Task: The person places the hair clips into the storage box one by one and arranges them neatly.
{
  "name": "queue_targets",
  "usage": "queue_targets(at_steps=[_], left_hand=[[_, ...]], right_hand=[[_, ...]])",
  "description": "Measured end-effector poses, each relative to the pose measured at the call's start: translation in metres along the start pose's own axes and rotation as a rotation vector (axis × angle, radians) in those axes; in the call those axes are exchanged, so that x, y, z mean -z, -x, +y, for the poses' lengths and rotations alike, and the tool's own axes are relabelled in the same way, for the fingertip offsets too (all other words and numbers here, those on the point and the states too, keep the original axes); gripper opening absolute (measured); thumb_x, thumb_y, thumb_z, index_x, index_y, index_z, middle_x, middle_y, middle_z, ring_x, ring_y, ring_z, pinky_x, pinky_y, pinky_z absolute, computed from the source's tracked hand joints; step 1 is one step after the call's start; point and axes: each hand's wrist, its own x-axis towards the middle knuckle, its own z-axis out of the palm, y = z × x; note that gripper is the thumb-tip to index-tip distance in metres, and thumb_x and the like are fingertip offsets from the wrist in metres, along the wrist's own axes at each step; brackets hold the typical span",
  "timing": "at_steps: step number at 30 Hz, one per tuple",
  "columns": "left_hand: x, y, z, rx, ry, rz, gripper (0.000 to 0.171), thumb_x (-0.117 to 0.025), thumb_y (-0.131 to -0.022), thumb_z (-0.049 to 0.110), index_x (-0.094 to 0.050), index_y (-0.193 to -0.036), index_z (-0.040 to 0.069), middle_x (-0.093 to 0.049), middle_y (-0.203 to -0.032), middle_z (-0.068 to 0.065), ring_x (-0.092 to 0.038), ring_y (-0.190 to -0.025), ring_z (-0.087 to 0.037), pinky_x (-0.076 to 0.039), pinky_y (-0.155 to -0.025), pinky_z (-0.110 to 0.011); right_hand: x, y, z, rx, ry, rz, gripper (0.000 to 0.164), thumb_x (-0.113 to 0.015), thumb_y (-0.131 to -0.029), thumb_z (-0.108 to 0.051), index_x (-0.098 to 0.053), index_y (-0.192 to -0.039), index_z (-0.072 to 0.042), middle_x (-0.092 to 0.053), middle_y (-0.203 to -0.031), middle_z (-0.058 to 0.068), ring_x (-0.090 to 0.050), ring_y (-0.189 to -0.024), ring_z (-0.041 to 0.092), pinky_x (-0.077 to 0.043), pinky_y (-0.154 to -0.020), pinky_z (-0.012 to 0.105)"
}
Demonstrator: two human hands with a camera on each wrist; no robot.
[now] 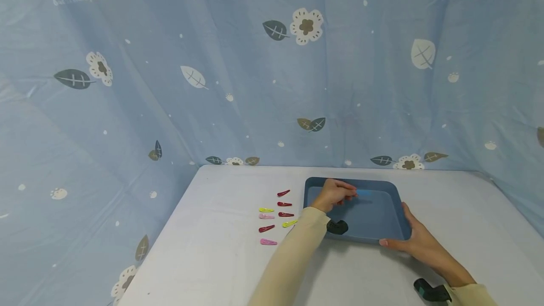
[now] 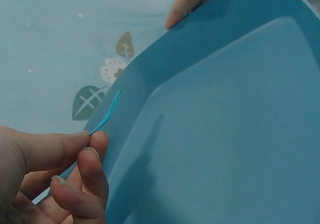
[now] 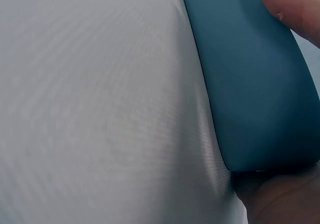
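My left hand [image 1: 333, 194] reaches over the blue tray [image 1: 374, 218] and pinches a light blue snap hair clip [image 2: 111, 109] by one end between thumb and fingertip. The clip's other end points away from the fingers, above the tray floor, where a shadow falls. At the tray's near right corner my right hand [image 1: 427, 245] grips the rim, thumb along the front side and fingers on the right side. In the right wrist view, a digit [image 3: 295, 9] lies against the tray's outer wall [image 3: 250, 79].
Left of the tray, several hair clips lie spread on the white tabletop [image 1: 212, 249]: dark red clips [image 1: 266, 228], yellow clips [image 1: 266, 210] and pink clips [image 1: 268, 242]. A blue patterned curtain [image 1: 255, 84] hangs behind the table and along its left.
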Motion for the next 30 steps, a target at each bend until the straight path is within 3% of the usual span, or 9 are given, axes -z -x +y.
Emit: queue_targets(at_steps=[14, 30], left_hand=[[-0.01, 0.007, 0.004, 0.049, -0.062, 0.027, 0.011, -0.074, -0.092, 0.0, -0.08, -0.1, -0.004, -0.08, -0.088, -0.018, -0.056, -0.055, -0.007, -0.038, -0.048, -0.02], [-0.018, 0.008, 0.004, 0.039, -0.086, 0.043, 0.009, -0.072, -0.092, -0.004, -0.08, -0.096, -0.006, -0.079, -0.084, -0.019, -0.055, -0.052, -0.008, -0.036, -0.045, -0.02]], right_hand=[[0.001, -0.002, 0.001, -0.011, 0.004, -0.011, 0.134, -0.081, -0.086, -0.04, 0.025, -0.159, -0.002, 0.01, -0.165, 0.041, -0.003, -0.149, 0.068, -0.02, -0.111, 0.081], [0.0, -0.002, 0.001, 0.003, 0.03, 0.001, 0.134, -0.082, -0.086, -0.042, 0.022, -0.16, 0.0, 0.007, -0.165, 0.042, -0.006, -0.148, 0.068, -0.022, -0.111, 0.08]])
